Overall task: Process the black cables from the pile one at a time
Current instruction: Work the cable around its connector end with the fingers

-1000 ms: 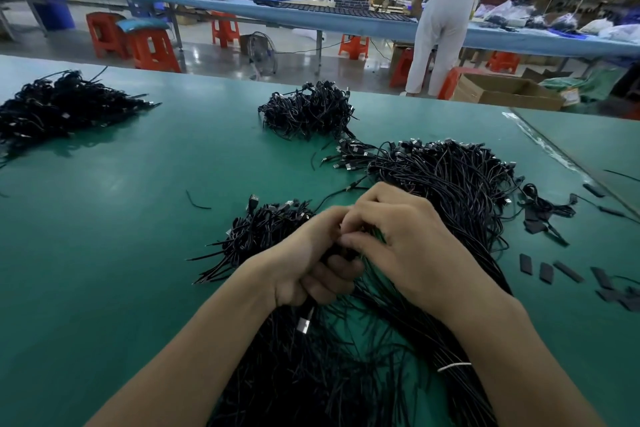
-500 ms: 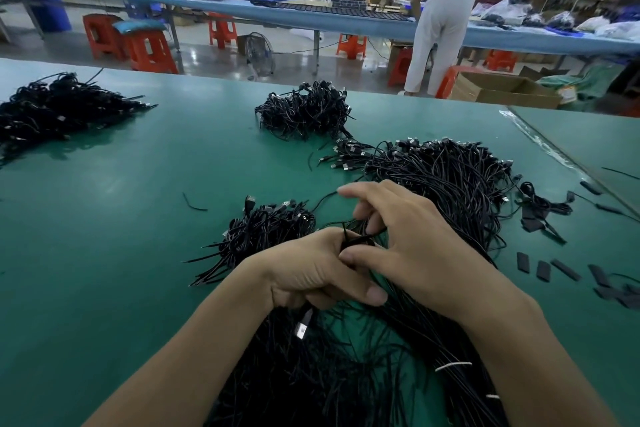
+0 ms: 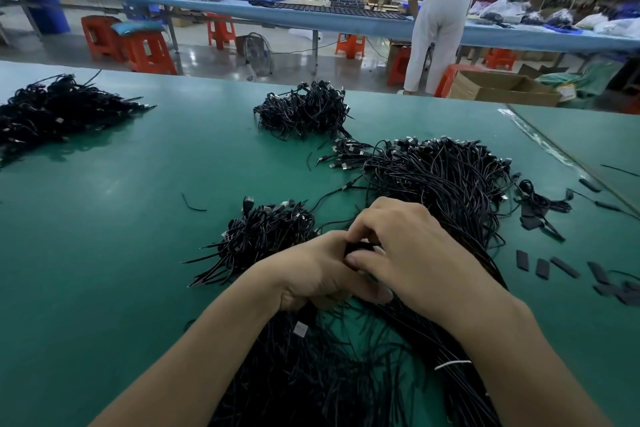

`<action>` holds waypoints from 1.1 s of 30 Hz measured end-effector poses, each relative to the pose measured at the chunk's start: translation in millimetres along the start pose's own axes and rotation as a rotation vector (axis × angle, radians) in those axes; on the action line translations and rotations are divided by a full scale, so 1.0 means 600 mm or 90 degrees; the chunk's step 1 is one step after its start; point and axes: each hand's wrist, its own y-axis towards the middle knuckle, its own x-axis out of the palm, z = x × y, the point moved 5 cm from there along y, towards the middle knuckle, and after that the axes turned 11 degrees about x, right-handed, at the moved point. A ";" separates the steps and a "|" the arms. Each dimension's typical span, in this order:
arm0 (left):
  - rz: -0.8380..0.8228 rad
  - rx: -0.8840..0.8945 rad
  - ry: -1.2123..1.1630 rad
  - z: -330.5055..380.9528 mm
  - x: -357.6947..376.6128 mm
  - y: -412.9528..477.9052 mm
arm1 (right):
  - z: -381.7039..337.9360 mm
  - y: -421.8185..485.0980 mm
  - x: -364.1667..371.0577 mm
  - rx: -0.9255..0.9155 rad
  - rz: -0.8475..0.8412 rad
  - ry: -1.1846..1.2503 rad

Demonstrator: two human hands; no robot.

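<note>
On a green tabletop (image 3: 104, 236), the left hand (image 3: 311, 276) and right hand (image 3: 412, 253) meet, fingers (image 3: 372, 217) curled, pinching one black cable (image 3: 360, 247) between them. The loose pile (image 3: 450, 184) spreads from one o'clock. Seemingly mid-coiling; next likely needs a drop onto the ten o'clock heap (image 3: 263, 236).

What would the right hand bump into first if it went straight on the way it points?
The right hand points leftward, so it would meet the left hand at once; both pinch one black cable between them. Beyond that, probably the small cable bundle, though depth is unclear.
</note>
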 end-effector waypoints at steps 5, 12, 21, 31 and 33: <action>0.003 0.012 -0.018 -0.006 0.001 0.001 | 0.002 0.000 0.008 0.007 0.007 0.019; 0.011 -0.001 -0.089 -0.011 0.002 -0.002 | -0.004 0.001 0.013 -0.029 0.021 0.003; 0.085 0.041 -0.330 0.010 -0.010 0.005 | 0.003 -0.001 -0.002 -0.103 0.145 0.012; 0.092 0.100 -0.513 0.018 -0.013 0.007 | 0.027 0.003 -0.001 -0.049 0.285 0.132; 0.097 0.128 -0.502 0.019 -0.016 0.008 | 0.031 0.005 0.002 -0.022 0.286 0.198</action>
